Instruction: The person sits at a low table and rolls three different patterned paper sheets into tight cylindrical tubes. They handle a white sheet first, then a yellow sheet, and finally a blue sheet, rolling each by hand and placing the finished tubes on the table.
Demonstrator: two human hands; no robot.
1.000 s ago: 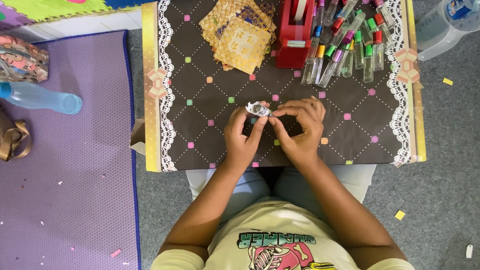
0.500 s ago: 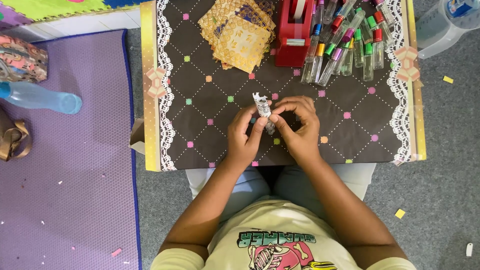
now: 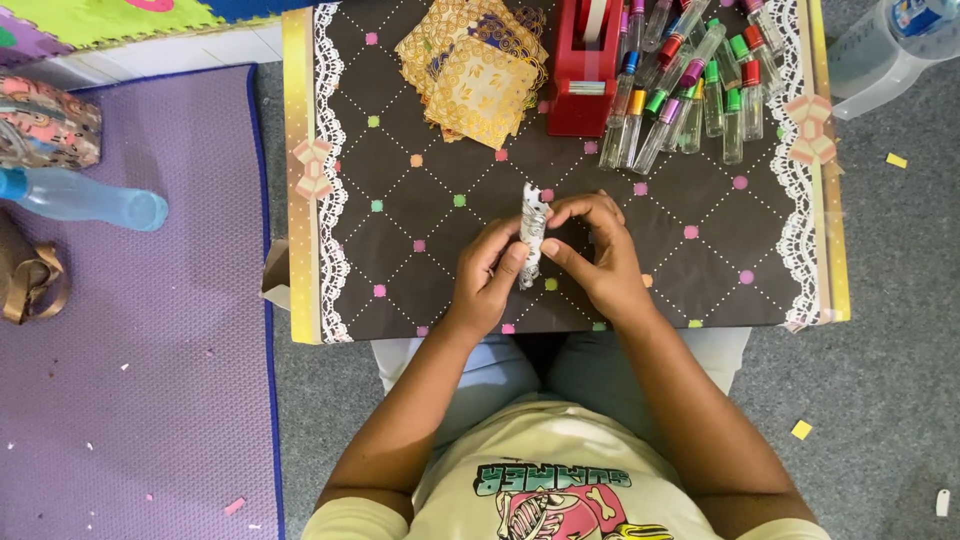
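A small clear vial wrapped in white lace paper stands roughly upright between my two hands over the dark dotted board. My left hand pinches its lower part from the left. From the right, my right hand grips it, thumb on the wrap and fingers curled over the top side.
A stack of gold lace-cut papers lies at the far centre of the board. A red tape dispenser stands beside several clear vials with coloured caps. A blue bottle lies on the purple mat at left.
The wrapped vial has turned from lying flat between the fingers to standing upright. Both hands stayed in about the same place over the board.
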